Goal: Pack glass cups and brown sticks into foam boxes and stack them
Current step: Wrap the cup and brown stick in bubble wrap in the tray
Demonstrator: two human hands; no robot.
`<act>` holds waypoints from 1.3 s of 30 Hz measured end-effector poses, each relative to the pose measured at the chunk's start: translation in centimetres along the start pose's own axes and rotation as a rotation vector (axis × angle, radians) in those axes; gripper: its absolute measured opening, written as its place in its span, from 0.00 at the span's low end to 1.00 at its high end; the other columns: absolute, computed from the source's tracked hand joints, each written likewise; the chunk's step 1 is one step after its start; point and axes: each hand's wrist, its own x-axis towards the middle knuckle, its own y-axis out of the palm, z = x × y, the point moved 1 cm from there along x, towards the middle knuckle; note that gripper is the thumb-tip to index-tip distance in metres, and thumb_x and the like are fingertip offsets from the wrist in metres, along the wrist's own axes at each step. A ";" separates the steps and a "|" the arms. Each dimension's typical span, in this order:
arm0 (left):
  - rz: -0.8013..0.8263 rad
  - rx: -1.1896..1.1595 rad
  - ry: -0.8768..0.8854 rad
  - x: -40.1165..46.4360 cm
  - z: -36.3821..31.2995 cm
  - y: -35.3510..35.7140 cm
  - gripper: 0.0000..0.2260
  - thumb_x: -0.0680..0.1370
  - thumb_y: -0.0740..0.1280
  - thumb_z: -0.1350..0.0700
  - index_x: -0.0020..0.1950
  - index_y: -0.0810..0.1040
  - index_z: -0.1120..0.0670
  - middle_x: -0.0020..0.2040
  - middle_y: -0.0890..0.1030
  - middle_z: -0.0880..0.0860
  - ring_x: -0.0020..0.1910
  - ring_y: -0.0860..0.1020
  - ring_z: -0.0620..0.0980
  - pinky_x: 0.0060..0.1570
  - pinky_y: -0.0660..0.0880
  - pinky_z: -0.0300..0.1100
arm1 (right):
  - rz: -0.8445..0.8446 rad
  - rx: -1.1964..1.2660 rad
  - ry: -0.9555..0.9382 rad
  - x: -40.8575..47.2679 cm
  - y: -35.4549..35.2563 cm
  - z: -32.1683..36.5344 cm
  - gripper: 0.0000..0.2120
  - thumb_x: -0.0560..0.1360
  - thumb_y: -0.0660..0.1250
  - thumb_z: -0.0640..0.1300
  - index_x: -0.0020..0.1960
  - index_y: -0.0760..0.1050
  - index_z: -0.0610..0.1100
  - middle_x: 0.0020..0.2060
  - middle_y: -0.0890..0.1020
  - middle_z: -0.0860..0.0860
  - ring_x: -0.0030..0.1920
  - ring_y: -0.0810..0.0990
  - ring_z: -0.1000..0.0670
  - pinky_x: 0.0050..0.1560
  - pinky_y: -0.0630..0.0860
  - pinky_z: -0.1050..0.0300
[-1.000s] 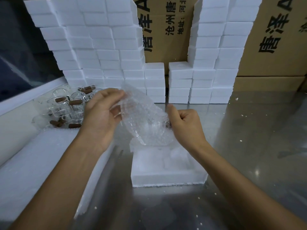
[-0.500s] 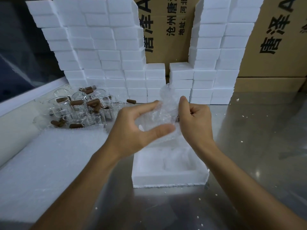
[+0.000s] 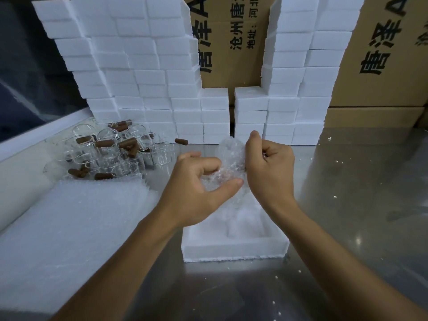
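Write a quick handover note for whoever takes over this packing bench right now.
Left hand and right hand both grip a bubble wrap bundle above the open foam box; what it wraps I cannot tell.
Loose glass cups and brown sticks sit at the left, behind a bubble wrap sheet.
Done: closed foam boxes stacked at the back.
Left: seat the bundle, close the box, stack it, then pack the remaining cups.

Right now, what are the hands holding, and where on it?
Both grip one bubble-wrap bundle: left hand pinches its lower part, right hand its upper right side. Contents cannot be told.
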 end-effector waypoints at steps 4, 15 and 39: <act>0.118 -0.258 -0.050 0.2 -0.1 0.1 0.21 0.71 0.74 0.51 0.38 0.71 0.67 0.35 0.71 0.69 0.35 0.75 0.68 0.40 0.76 0.60 | -0.012 0.024 -0.057 0.1 -0.1 0.5 0.27 0.81 0.60 0.41 0.24 0.58 0.44 0.19 0.60 0.53 0.21 0.59 0.55 0.26 0.57 0.63; -0.290 -0.427 -0.340 -0.3 0.2 1.9 0.30 0.62 0.80 0.47 0.60 0.73 0.46 0.60 0.77 0.46 0.58 0.78 0.43 0.50 0.77 0.35 | 0.070 0.253 0.222 0.6 -0.2 0.0 0.26 0.83 0.60 0.48 0.29 0.61 0.38 0.26 0.63 0.41 0.29 0.63 0.49 0.30 0.62 0.59; 0.042 -0.028 -0.219 0.5 1.1 -0.3 0.23 0.56 0.67 0.42 0.48 0.74 0.48 0.34 0.82 0.48 0.33 0.80 0.50 0.31 0.76 0.44 | 0.763 -0.018 -0.140 -1.5 0.9 1.7 0.25 0.77 0.56 0.58 0.27 0.59 0.47 0.23 0.60 0.52 0.26 0.61 0.53 0.31 0.57 0.61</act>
